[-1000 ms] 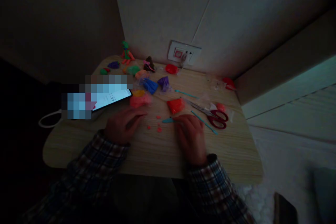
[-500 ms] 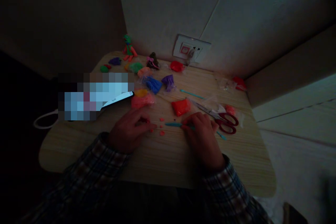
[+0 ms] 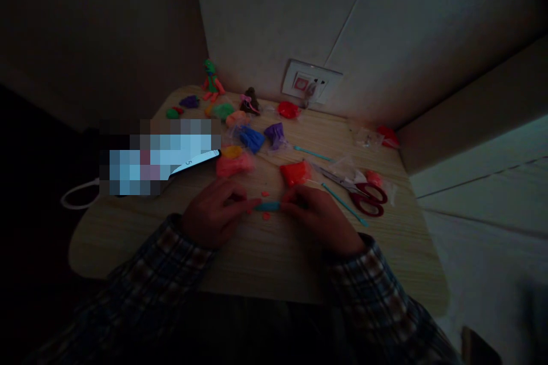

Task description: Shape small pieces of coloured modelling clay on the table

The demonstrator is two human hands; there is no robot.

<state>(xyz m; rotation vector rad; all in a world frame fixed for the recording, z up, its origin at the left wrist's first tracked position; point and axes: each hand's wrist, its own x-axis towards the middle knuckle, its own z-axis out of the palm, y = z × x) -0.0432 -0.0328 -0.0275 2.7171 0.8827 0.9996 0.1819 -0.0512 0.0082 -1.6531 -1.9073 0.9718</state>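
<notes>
My right hand (image 3: 314,214) is closed in a pinch on a blue clay modelling tool (image 3: 269,206), which lies level and points left. At the tool's tip are the fingertips of my left hand (image 3: 216,211), pinched together; whether they grip the tip or a bit of clay I cannot tell. Small flat pieces of orange-pink clay lie on the table around the tool, one piece (image 3: 265,194) behind it and another piece (image 3: 266,216) in front. Just beyond my right hand sits a packet of red clay (image 3: 295,172).
Red-handled scissors (image 3: 368,197) and a thin turquoise stick (image 3: 345,204) lie to the right. Bags of coloured clay, such as a blue bag (image 3: 252,139), spread across the wooden table (image 3: 265,268). A green clay figure (image 3: 210,80) stands at the back left. A lit phone (image 3: 194,162) is at the left.
My right hand has moved left with the modelling tool, so its tip now meets my left fingertips. The turquoise stick behind my right hand has come into fuller view.
</notes>
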